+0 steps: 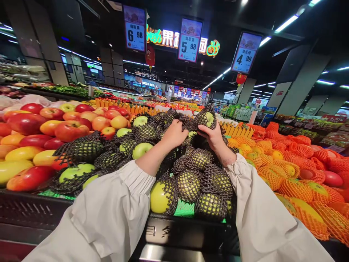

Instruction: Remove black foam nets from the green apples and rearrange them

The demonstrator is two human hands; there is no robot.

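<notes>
Over the middle of the fruit display, my right hand (214,138) is closed round a green apple (208,119) partly wrapped in black foam netting. My left hand (175,134) is beside it on the left, its fingers closed on a piece of black foam netting (185,118); whether an apple is inside that netting is hidden. Below and between my hands lies a heap of green apples in black nets, such as a netted apple (188,185) near the front. A partly bare green apple (159,198) sits at the front edge of the heap.
Red and yellow apples (71,131) are piled on the left. Orange-netted fruit (296,185) and red-netted fruit (324,165) fill the right. A black crate edge (188,227) runs along the front, with green lining (184,208) inside. Price signs (190,40) hang overhead.
</notes>
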